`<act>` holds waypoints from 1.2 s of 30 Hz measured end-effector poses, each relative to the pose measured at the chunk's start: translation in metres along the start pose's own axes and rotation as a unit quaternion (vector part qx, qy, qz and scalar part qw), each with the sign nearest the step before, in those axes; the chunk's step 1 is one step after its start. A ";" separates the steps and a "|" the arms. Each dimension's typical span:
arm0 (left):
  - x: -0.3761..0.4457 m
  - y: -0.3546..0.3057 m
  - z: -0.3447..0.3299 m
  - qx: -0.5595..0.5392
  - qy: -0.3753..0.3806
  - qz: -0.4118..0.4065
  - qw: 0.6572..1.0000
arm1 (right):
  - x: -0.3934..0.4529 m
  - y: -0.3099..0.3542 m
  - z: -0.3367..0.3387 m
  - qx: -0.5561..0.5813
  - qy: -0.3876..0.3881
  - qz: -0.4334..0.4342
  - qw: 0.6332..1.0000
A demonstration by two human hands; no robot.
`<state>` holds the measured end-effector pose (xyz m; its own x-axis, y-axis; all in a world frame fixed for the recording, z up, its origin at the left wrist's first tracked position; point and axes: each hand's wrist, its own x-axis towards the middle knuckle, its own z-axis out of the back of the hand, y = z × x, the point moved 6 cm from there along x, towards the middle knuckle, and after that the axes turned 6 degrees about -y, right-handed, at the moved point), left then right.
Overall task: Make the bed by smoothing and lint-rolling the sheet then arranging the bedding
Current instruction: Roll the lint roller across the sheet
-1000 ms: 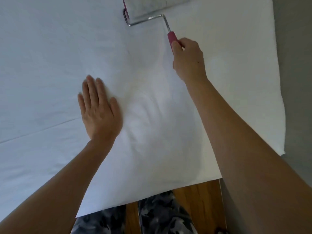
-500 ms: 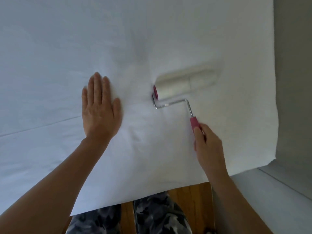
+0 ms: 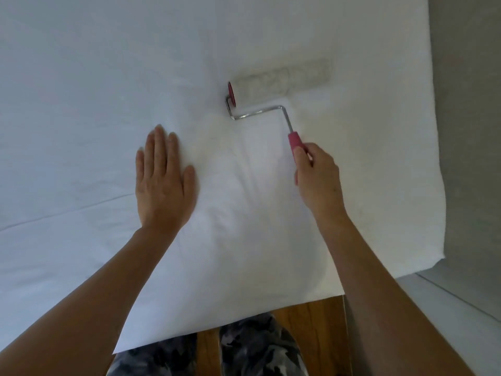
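Change: lint roller [image 3: 282, 82] drawn back from the far reach of a second ago, close in toward the near edge half a second ago, now out again to the middle of the sheet [image 3: 81, 77]; left hand in nearly the same spot throughout.
Meaning: back-and-forth strokes over one strip; lint-rolling judged under way, arranging of bedding not yet begun.
Left hand [image 3: 164, 183]: flat, fingers straight and close together, palm pressed on the sheet, holding nothing; likely pinning the cloth against the roller's pull.
Right hand [image 3: 318, 177]: fingers curled round the pink handle [image 3: 295, 141], thumb along its top, grip firm.
Roller drum: lying on the sheet, beyond and between the two hands, pink end cap toward the left hand, wire frame bent back to the handle; surface mottled, perhaps with lint.
Sheet: white, covering the bed, faint creases between the hands, one long fold line running left from the left hand.
Elsewhere: wooden floor [image 3: 320, 327] and patterned trousers [image 3: 260, 348] at the near edge; grey wall [image 3: 466, 104] to the right.
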<state>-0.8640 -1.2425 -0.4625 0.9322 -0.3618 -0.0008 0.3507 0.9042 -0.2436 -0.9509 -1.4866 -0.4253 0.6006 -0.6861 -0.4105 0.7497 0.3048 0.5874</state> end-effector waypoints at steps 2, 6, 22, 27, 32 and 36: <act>-0.001 0.005 0.001 -0.002 0.008 -0.021 1.000 | 0.038 0.041 -0.011 0.032 -0.013 0.020 0.999; 0.000 0.031 0.006 0.010 -0.009 0.008 1.000 | 0.079 0.110 -0.027 0.056 -0.018 0.054 0.997; 0.000 0.055 0.007 -0.001 -0.031 0.123 0.992 | -0.079 -0.037 0.000 -0.046 0.094 -0.042 0.994; 0.001 0.055 0.006 0.009 -0.026 0.116 0.993 | -0.131 -0.086 0.021 -0.093 0.091 -0.087 0.988; 0.001 0.055 0.006 0.008 -0.026 0.109 0.994 | -0.088 -0.046 -0.004 -0.038 0.073 -0.056 0.995; 0.002 0.057 0.009 0.009 -0.025 0.090 0.996 | -0.010 0.031 -0.044 -0.021 0.028 0.023 0.999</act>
<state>-0.8416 -1.1891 -0.4678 0.9831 -0.1829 0.0059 0.1794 0.9573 -0.2267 -0.9216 -1.4414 -0.4338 0.6484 -0.6325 -0.4237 0.7316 0.3635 0.5768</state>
